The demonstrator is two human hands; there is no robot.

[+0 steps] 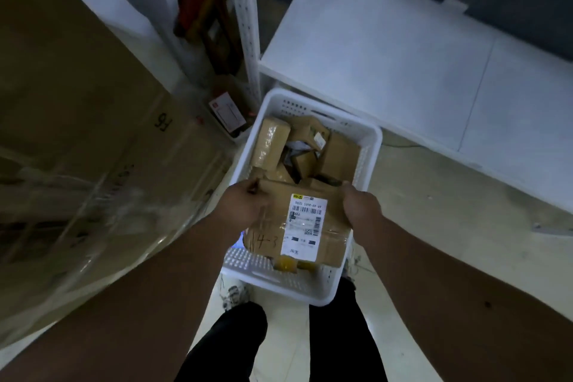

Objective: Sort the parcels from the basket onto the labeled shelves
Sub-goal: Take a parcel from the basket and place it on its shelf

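Note:
A white perforated plastic basket (370, 146) stands on the floor in front of my feet, holding several brown taped parcels (271, 143). Both hands hold one flat cardboard parcel (328, 242) above the near half of the basket. It bears a white shipping label with barcodes, and "4-3" is handwritten on its left side. My left hand (245, 205) grips its left edge and my right hand (361, 206) grips its upper right edge.
A low white shelf board (387, 49) stretches to the right behind the basket. A white perforated shelf upright (245, 25) rises behind it, with red and brown items beside it. A large plastic-wrapped carton (77, 133) fills the left. A small red-and-white box (226, 116) lies on the floor.

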